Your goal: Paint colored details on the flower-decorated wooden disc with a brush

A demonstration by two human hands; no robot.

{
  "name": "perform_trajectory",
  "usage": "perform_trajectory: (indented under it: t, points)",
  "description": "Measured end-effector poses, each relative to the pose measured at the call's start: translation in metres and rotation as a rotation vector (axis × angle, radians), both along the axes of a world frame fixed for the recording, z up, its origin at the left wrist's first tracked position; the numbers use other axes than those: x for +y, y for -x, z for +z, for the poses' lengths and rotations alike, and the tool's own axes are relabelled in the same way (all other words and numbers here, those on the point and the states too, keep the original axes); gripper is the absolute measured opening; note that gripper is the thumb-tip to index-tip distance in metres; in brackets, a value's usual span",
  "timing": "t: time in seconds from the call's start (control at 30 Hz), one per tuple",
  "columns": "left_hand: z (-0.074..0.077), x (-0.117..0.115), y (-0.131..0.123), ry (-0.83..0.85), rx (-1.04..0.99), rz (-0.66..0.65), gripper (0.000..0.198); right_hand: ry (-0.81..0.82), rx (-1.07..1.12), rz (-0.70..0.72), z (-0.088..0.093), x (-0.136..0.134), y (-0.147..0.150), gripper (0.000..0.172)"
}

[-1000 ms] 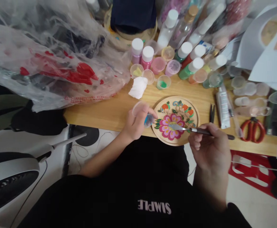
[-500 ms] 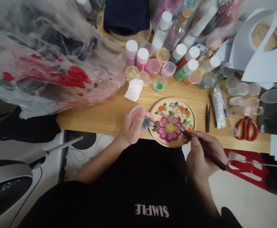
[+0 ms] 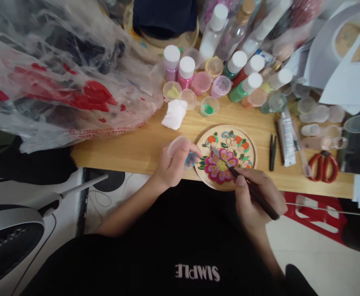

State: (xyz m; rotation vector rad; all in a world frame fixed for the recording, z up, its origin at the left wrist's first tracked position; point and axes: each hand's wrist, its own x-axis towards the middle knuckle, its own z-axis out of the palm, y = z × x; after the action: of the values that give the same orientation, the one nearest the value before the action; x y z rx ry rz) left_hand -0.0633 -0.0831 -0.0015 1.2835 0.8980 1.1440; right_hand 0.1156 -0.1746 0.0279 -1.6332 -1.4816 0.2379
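Observation:
My left hand (image 3: 175,162) is closed round a small lidded plastic cup (image 3: 190,159) with blue inside, its clear lid flipped up. The cup sits beside the left rim of a round wooden plate (image 3: 250,150). A raised pink flower (image 3: 221,165) with a yellow centre, orange fruit and green leaves decorate the plate. In my right hand (image 3: 257,197) is a dark-handled palette knife (image 3: 257,200), held like a pen. Its metal blade hangs over the flower's upper left; whether it touches cannot be made out.
Paint bottles (image 3: 241,87) and small cups (image 3: 209,107) crowd the back of the table. A crumpled tissue (image 3: 174,114) lies before them. To the right are tweezers (image 3: 272,153), a white tube (image 3: 287,139) and red-handled scissors (image 3: 323,166). A plastic bag (image 3: 75,90) covers the left.
My right hand has moved left with the palette knife, and its blade has shifted up and left over the flower. My left hand stays with the cup. The view has shifted slightly.

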Motion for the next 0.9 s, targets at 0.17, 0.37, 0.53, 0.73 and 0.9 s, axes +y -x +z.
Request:
perform_trajectory:
  t: [0.17,0.37,0.53,0.73,0.9]
  points:
    - [0.0005,0.0009,-0.0001,-0.023,-0.008,-0.002,0.062,-0.011,0.012,0.0,-0.0016,-0.0005,0.0004,0.015]
    - [-0.0004,0.0018,0.0,-0.041,-0.019,-0.003,0.06,-0.021,0.02,0.007,-0.0035,-0.0011,0.0002,0.017]
    - [-0.0003,0.0012,0.0007,-0.041,0.002,-0.009,0.063,-0.037,0.001,0.024,-0.0063,-0.001,-0.0007,0.017]
    - [0.0002,0.0001,0.0015,0.0,0.038,-0.014,0.066,-0.049,-0.009,0.032,-0.0065,0.0005,-0.0006,0.017]
    - [-0.0002,0.0006,0.0013,-0.019,0.006,-0.01,0.062,-0.049,-0.001,0.042,-0.006,0.0011,-0.0003,0.016]
